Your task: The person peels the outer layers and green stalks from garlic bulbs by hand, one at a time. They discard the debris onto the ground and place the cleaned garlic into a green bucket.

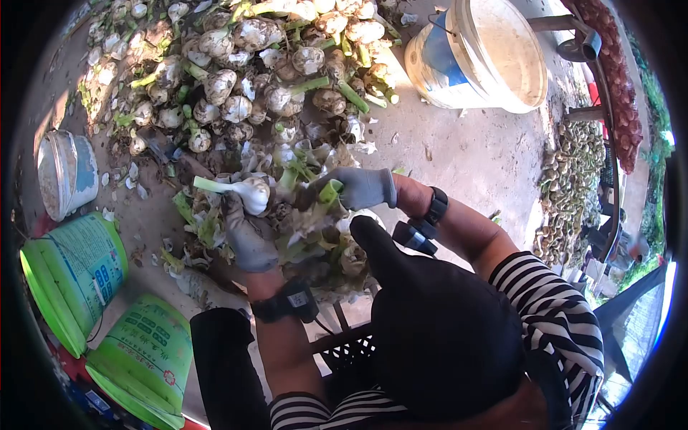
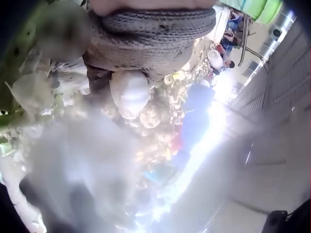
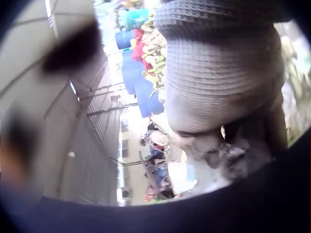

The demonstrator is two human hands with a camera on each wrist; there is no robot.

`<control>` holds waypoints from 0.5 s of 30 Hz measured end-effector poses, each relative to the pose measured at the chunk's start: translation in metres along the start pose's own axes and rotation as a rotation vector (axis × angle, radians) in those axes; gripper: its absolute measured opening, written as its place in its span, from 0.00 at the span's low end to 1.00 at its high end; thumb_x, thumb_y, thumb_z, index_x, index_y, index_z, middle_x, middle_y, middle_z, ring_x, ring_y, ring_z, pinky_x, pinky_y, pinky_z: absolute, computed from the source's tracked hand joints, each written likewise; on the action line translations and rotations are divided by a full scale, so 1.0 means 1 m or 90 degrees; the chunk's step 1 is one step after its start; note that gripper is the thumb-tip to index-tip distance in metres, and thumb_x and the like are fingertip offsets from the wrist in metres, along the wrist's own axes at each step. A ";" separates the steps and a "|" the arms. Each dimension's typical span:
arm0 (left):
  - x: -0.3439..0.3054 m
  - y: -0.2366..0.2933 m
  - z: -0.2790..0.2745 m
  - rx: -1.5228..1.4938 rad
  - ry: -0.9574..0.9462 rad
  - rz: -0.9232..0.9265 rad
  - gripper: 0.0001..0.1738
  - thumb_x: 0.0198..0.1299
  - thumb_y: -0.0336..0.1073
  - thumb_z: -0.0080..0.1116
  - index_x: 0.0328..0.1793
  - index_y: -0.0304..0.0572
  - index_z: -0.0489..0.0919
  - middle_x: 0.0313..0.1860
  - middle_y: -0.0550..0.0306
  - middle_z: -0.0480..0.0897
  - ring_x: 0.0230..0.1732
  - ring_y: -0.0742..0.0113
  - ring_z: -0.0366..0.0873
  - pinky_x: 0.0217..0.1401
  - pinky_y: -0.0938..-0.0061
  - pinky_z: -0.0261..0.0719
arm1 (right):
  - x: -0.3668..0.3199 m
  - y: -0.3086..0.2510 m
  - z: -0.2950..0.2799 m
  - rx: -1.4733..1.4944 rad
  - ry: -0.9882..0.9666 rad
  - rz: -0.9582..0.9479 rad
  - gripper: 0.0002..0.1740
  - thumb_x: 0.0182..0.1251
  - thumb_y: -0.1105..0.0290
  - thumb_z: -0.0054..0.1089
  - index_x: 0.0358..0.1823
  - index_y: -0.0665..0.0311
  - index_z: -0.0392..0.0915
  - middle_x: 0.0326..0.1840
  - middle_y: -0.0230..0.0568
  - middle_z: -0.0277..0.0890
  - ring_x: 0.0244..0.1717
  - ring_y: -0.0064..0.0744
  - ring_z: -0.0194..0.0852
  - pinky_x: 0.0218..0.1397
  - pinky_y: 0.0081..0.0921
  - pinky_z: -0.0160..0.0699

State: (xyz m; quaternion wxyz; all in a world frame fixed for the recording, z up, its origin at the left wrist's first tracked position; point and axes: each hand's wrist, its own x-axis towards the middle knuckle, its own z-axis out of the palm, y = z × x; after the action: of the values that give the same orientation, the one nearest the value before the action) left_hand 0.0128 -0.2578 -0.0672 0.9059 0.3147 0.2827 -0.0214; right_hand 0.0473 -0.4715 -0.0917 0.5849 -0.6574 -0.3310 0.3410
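Note:
In the head view the left hand (image 1: 251,240), in a grey glove, holds a peeled white garlic bulb (image 1: 252,195) whose pale green stem points left. To its right the gloved right hand (image 1: 358,188) has its fingers curled round loose husks and leaves (image 1: 315,208), over a heap of peelings. The left wrist view shows the glove (image 2: 141,43) with a white bulb (image 2: 130,93) below it. In the right wrist view the glove (image 3: 223,73) is bent over brownish husk (image 3: 233,158), partly in shadow.
A pile of unpeeled garlic (image 1: 236,79) lies beyond the hands. A white bucket (image 1: 437,61) stands at the upper right, a smaller bucket (image 1: 68,172) at the left, and green containers (image 1: 143,358) at the lower left. More produce (image 1: 573,179) lies at the right.

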 end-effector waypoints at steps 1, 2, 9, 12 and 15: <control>-0.002 -0.001 0.002 0.060 -0.034 0.063 0.20 0.64 0.40 0.47 0.58 0.37 0.67 0.46 0.51 0.76 0.47 0.62 0.75 0.52 0.70 0.74 | 0.004 -0.014 -0.004 -0.137 0.068 0.150 0.14 0.48 0.66 0.54 0.39 0.60 0.76 0.31 0.49 0.75 0.37 0.47 0.74 0.39 0.37 0.73; -0.005 -0.003 0.006 0.130 -0.024 0.085 0.18 0.62 0.39 0.50 0.53 0.36 0.69 0.45 0.50 0.77 0.47 0.63 0.74 0.52 0.71 0.73 | 0.012 -0.036 -0.008 -0.342 0.093 0.225 0.17 0.43 0.66 0.55 0.38 0.59 0.76 0.26 0.51 0.75 0.32 0.51 0.75 0.34 0.38 0.73; -0.016 -0.017 0.007 0.112 -0.014 0.085 0.21 0.60 0.37 0.51 0.57 0.36 0.67 0.47 0.56 0.74 0.47 0.69 0.72 0.50 0.74 0.71 | 0.046 -0.041 -0.007 -0.390 0.072 0.149 0.15 0.48 0.59 0.59 0.28 0.64 0.75 0.21 0.51 0.72 0.26 0.56 0.69 0.28 0.40 0.70; -0.025 -0.006 0.021 0.384 -0.086 0.085 0.20 0.60 0.35 0.48 0.58 0.36 0.67 0.48 0.55 0.74 0.48 0.68 0.72 0.52 0.73 0.72 | 0.035 -0.035 -0.009 -0.207 0.080 0.150 0.13 0.46 0.64 0.63 0.25 0.67 0.74 0.17 0.46 0.69 0.19 0.42 0.68 0.24 0.36 0.67; -0.017 0.000 0.010 0.269 -0.055 -0.048 0.21 0.59 0.33 0.43 0.59 0.36 0.67 0.49 0.53 0.74 0.51 0.65 0.72 0.55 0.70 0.71 | 0.019 -0.033 -0.009 -0.005 0.094 0.127 0.12 0.47 0.70 0.64 0.31 0.71 0.74 0.19 0.41 0.72 0.24 0.18 0.67 0.30 0.22 0.70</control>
State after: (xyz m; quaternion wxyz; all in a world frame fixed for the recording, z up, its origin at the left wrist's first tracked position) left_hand 0.0036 -0.2660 -0.0523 0.8295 0.4856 0.2447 -0.1275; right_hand 0.0644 -0.4575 -0.0593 0.5683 -0.7126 -0.2215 0.3466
